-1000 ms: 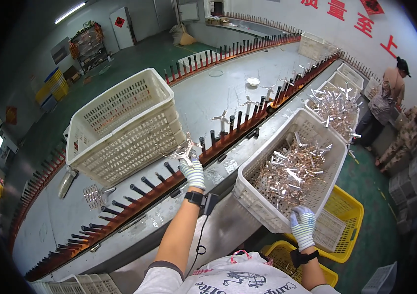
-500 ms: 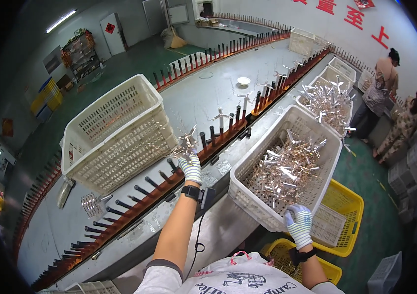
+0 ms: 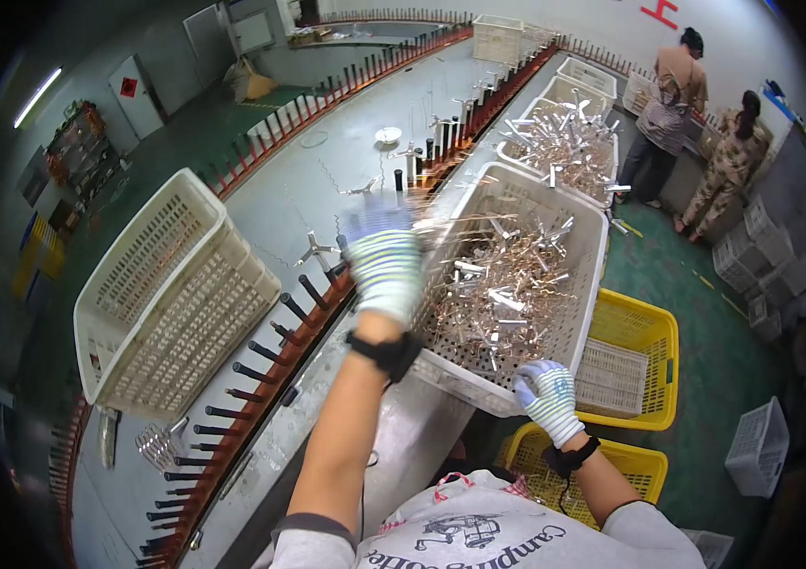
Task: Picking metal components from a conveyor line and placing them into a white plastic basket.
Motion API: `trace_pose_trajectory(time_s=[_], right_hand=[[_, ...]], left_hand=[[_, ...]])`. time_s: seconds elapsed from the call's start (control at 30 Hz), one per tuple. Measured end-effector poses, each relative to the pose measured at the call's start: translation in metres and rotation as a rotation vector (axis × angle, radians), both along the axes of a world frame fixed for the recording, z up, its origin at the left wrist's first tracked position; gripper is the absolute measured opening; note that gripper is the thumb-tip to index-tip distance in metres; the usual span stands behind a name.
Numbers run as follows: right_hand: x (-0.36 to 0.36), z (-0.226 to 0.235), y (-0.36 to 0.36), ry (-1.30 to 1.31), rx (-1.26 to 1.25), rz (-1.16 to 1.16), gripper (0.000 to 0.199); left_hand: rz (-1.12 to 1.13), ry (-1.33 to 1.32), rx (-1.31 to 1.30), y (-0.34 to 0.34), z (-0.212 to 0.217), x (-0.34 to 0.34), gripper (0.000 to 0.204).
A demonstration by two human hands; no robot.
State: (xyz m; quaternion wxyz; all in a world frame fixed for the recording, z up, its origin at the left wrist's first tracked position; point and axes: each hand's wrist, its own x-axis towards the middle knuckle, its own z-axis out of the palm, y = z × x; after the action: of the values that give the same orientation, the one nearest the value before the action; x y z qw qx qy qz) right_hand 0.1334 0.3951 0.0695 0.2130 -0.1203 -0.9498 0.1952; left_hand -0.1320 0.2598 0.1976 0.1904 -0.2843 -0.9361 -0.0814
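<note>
My left hand (image 3: pixel 386 256), in a striped glove, is smeared by motion over the row of dark-tipped posts (image 3: pixel 313 290). Its fingers and anything in them cannot be made out; coppery streaks blur beside it. A three-armed silver metal piece (image 3: pixel 316 248) with thin wire stands among the posts to its left. At the near corner of a white plastic basket (image 3: pixel 430 372), my right hand (image 3: pixel 547 394) has its gloved fingers curled on the rim. Inside that basket lies a heap of silver and copper-coloured metal pieces (image 3: pixel 507 299).
A tilted stack of white baskets (image 3: pixel 190 332) stands on the grey table at left. Beyond my basket is another full of metal pieces (image 3: pixel 569 142). Yellow baskets (image 3: pixel 664 379) sit at lower right. Two people (image 3: pixel 673 104) stand at the far right. A small white bowl (image 3: pixel 388 136) rests on the table.
My view has turned, shifting the scene left. My left hand has moved right, away from a silver piece that now stands among the posts. My right hand stays at the basket's rim.
</note>
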Motion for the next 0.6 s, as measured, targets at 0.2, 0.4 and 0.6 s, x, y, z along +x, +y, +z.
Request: trace_pose_trajectory(time_s=[0.2,0.4,0.6], right_hand=[[0.005,-0.003,0.0,0.045,-0.014,-0.007,0.018],[0.003,0.002,-0.004,0.015,-0.024,-0.025,0.019],[-0.001,0.003,-0.005,0.07,-0.022,-0.01,0.017]], left_hand=[[-0.29,-0.214,0.377,0.004,-0.07,0.041,0.08],[0.284,-0.169,1.089,-0.091,-0.161,-0.003,0.061],[0.317,-0.43,1.286,-0.166,-0.148,-0.066,0.033]])
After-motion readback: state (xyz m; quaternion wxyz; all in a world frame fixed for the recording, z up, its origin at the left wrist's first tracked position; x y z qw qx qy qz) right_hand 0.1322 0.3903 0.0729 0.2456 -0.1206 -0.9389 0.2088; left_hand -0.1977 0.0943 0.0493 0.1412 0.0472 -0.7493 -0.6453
